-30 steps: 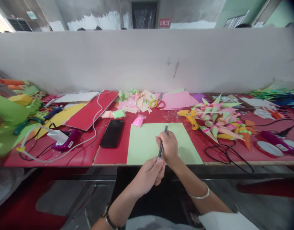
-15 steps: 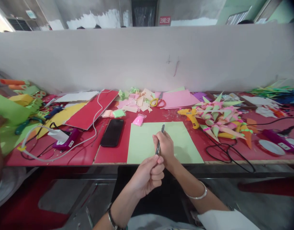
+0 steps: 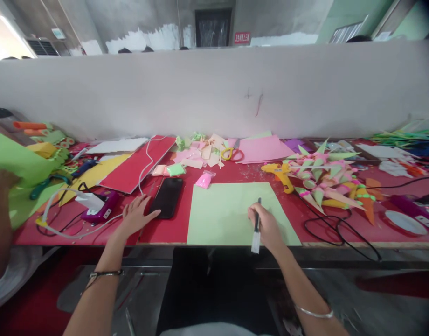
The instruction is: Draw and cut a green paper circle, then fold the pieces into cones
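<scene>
- Holding the pen (image 3: 257, 225) in the right grip (image 3: 268, 227), over the green paper (image 3: 221, 210).
- Laying the left grip (image 3: 134, 214) open by the phone (image 3: 168, 198).
- Seeing no marks there, so maybe just starting, with most left.

Black pen (image 3: 257, 222) tilted over flat pale-green paper (image 3: 219, 212), black phone (image 3: 167, 198) lying beside it

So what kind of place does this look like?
Probably a craft workshop or classroom: a yellow glue gun, scissors with yellow and red handles and a pile of pink-and-green paper cones lie on the red tabletop.
</scene>
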The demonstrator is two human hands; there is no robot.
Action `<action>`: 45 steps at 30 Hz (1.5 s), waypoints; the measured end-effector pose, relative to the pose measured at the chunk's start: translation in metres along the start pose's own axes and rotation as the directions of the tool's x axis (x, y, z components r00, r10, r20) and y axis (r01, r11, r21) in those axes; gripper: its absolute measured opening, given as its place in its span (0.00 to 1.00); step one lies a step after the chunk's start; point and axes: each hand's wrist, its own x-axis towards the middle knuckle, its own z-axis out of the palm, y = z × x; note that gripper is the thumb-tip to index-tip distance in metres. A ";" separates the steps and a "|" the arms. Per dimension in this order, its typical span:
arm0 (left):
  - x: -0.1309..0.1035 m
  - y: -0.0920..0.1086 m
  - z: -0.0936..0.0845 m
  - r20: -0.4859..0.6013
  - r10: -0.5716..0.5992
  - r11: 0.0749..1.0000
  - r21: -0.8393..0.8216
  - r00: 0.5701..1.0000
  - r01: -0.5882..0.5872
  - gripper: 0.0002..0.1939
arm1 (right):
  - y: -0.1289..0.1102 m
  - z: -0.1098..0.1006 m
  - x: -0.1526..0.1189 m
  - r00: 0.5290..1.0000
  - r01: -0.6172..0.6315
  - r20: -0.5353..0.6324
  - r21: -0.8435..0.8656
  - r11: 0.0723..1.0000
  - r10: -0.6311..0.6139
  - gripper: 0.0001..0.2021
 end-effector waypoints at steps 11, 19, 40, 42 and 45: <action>0.006 0.009 0.008 0.097 -0.075 0.993 0.103 0.992 0.065 0.41 | 0.005 0.006 -0.002 1.000 0.008 0.022 -0.128 0.992 -0.005 0.09; 0.005 0.007 0.010 0.058 -0.051 0.997 0.068 0.997 0.047 0.39 | 0.002 0.006 -0.003 0.999 0.042 0.031 -0.176 0.984 -0.037 0.09; 0.001 0.013 0.006 0.048 -0.079 0.994 0.073 0.996 0.075 0.37 | 0.002 0.006 -0.002 0.995 0.096 0.014 -0.203 0.974 -0.096 0.08; 0.002 0.010 0.008 0.051 -0.075 0.995 0.066 0.996 0.072 0.38 | 0.002 0.006 -0.002 0.995 0.098 0.020 -0.204 0.974 -0.096 0.08; 0.004 0.007 0.009 0.042 -0.063 0.997 0.038 0.997 0.061 0.38 | 0.001 0.006 -0.002 0.995 0.097 0.022 -0.212 0.972 -0.094 0.08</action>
